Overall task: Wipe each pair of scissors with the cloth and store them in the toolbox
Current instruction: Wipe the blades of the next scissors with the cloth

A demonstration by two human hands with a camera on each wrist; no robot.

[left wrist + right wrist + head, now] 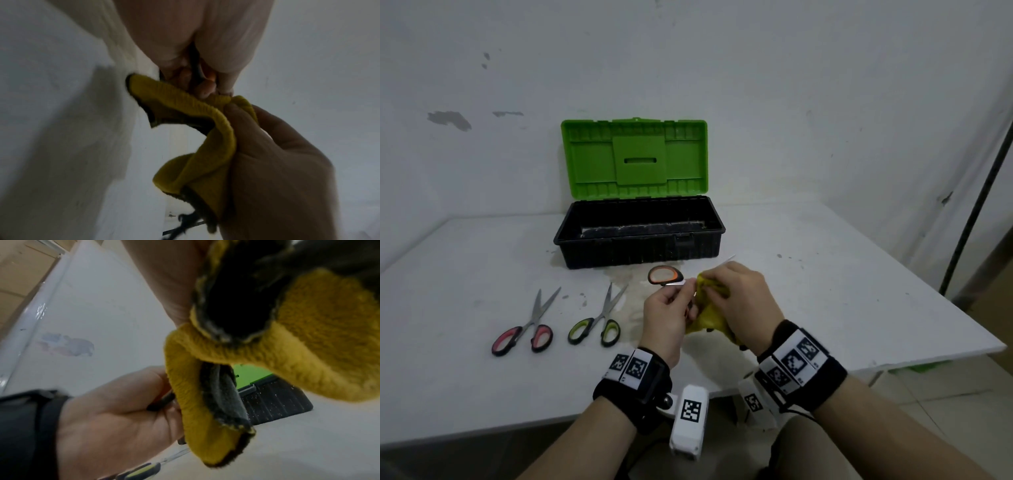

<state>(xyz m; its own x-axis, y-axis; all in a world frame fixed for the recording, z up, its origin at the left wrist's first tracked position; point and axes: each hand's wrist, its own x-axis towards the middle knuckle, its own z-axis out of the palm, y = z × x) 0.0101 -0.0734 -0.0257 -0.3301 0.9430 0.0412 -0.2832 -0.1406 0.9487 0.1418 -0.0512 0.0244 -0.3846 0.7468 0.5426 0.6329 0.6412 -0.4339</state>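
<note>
Two scissors lie on the bench lower left: red pair (523, 329), then green pair (596, 321). At centre, left hand (666, 320) grips the orange scissors (666, 275); right hand (744, 299) bunches the yellow cloth (709, 313) round its blade. Open toolbox (639, 236) above.

Head cam looks down and forward over the table (482, 377) toward the toolbox (638, 236) at the wall. The 2 wrist cams sit super close, each facing the other hand, and both share the yellow cloth (205, 154).
</note>
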